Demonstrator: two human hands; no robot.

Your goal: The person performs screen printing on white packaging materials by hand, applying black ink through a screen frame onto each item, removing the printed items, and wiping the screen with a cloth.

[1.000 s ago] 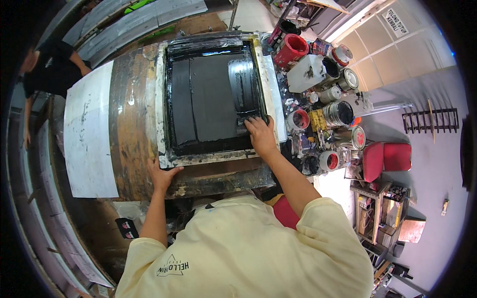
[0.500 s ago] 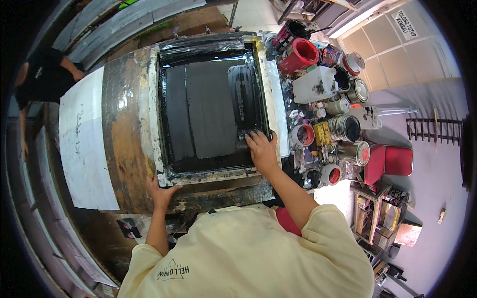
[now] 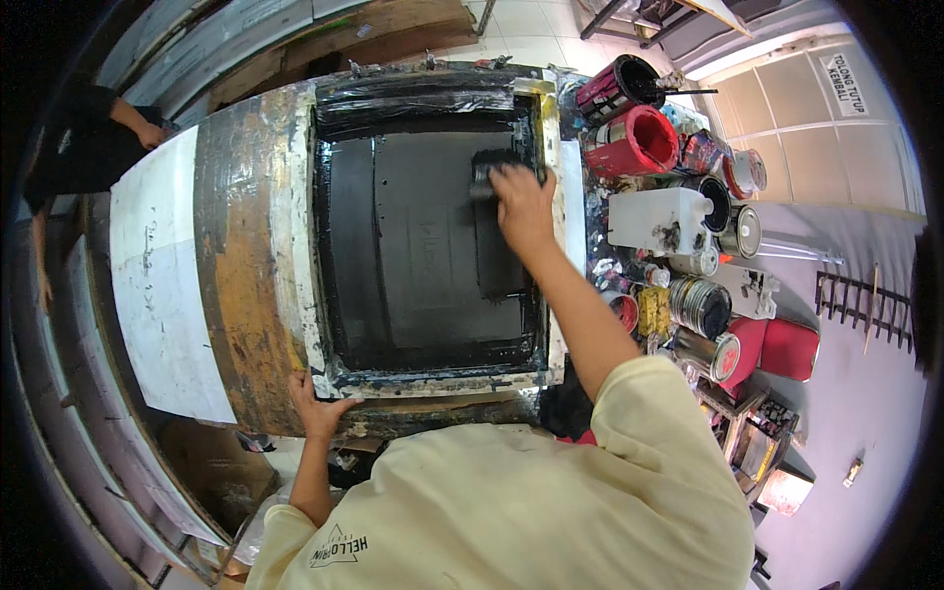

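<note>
1. Head view, right hand: the right hand (image 3: 526, 205) has its fingers bent over a dark block (image 3: 481, 189), which looks like a squeegee. The grip appears closed on it; how firmly it squeezes, I cannot tell, as the fingers and dark surfaces hide the contact.
2. Head view, around that grip: the dark panel (image 3: 423, 305) lies beneath the block and spreads to the left and toward the body. A blacker band lies on the panel just nearer the body than the grip. The right rail of the pale, stained frame (image 3: 557, 344) is just right of the grip.
3. Head view, left hand: the left hand (image 3: 319, 417) is at the frame's near left corner, well nearer the body and left of the right grip. Thumb and fingers are spread, the thumb along the near rail, pinching nothing visible.
4. Head view, farther out: a red pot (image 3: 634, 143) and a white jug (image 3: 649, 218) stand to the right of the right grip; white sheets (image 3: 162, 285) lie well to its left.
5. Judgement: the step in hand seems to be working the block over the panel. The next move calls for even pressure and a steady frame corner.
</note>
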